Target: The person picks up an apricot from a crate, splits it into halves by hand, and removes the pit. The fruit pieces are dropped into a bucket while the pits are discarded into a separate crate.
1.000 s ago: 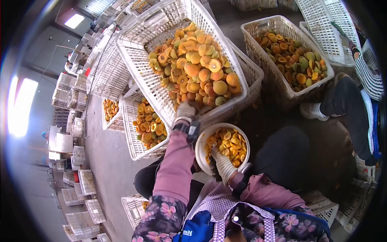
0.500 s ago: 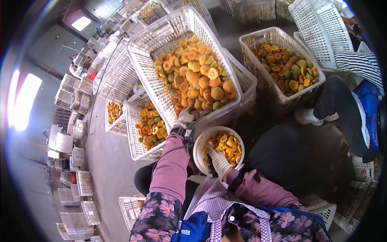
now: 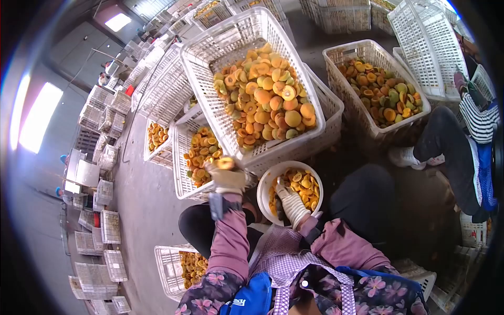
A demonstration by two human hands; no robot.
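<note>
The left hand (image 3: 227, 178), in a pale knitted work glove, is raised just left of the white bucket (image 3: 264, 185). Its grip is clamped on 1 fruit half (image 3: 226, 163), which sits at the fingertips with the cut face up, over the near corner of the low crate (image 3: 182, 173). The right hand (image 3: 292, 203), in a ribbed glove, lies inside the bucket, resting on the cut fruit there. Its fingers are bunched, but I cannot tell whether that grip is clamped on anything.

A second ago the left hand was pressed against the lower rim of the tilted crate (image 3: 210, 58), at the foot of its heap, with nothing showing in it. It has since drawn back down and to the left, clear of that rim, and now carries the half. The right hand has stayed in the bucket.

The fruit is orange-yellow, rounded and smooth-skinned, probably peach, with some greenish pieces. The cut faces show a darker hollow where the stone sat. The bucket is round, smooth white plastic. The crates are white plastic lattice, rectangular with flared walls, and the tilted one leans toward the person on another crate. A second crate (image 3: 344, 86) of halves stands to the right on the grey concrete floor (image 3: 142, 210), beside a co-worker's white shoe (image 3: 407, 156).
</note>
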